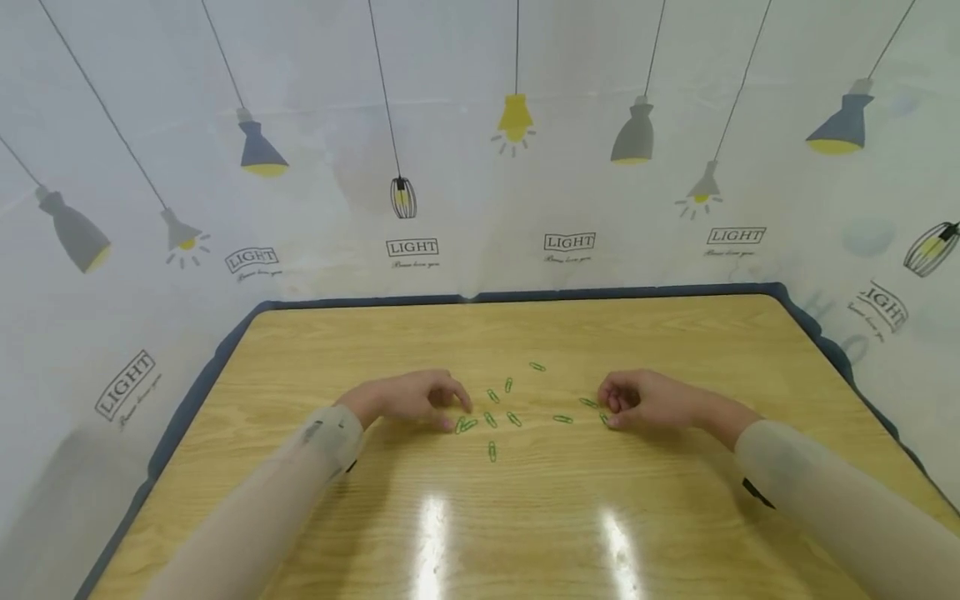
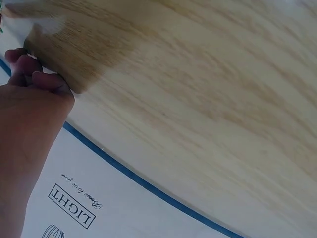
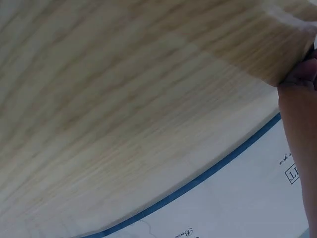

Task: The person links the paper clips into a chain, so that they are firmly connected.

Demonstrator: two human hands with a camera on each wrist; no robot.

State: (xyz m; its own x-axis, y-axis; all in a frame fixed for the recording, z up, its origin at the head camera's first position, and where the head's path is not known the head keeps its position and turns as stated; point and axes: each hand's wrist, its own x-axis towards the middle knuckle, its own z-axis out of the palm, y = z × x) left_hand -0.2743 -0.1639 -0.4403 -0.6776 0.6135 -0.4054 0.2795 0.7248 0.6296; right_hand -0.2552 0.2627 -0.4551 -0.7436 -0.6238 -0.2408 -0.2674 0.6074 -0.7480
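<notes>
Several green paper clips (image 1: 513, 419) lie scattered on the wooden table between the two hands. My left hand (image 1: 416, 396) is low over the table, its thumb and index fingertips apart beside an overlapping pair of paper clips (image 1: 466, 426). On the other side my right hand (image 1: 651, 400) has its fingers curled, with thumb and index close around one paper clip (image 1: 603, 418); I cannot tell whether they pinch it. Another paper clip (image 1: 588, 402) lies just left of the right fingers. Both wrist views show only part of each hand, the fingertips hidden.
The wooden table (image 1: 525, 508) has a dark blue edge (image 1: 630, 292) along its back and sides. Behind it stands a white wall covering (image 1: 465, 167) printed with lamps and the word LIGHT. Single paper clips lie farther back (image 1: 537, 367) and nearer the front (image 1: 492, 452).
</notes>
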